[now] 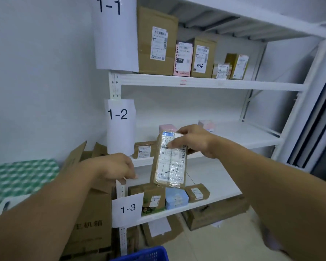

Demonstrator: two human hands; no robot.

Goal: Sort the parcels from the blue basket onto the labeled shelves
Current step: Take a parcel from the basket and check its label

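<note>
Your right hand [194,142] pinches the top of a taped brown parcel [169,166], thumb across its label, holding it upright in the air in front of the 1-2 shelf [243,134]. Your left hand [113,167] hangs loosely curled, holding nothing, beside the shelf post [120,187]. The blue basket [145,254] sits below.

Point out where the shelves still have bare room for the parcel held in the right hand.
Middle shelf: bare from the pink box to the right post. Top shelf: bare right of the last brown box. Bottom shelf: bare right of the small brown parcel; its left end is crowded.
</note>
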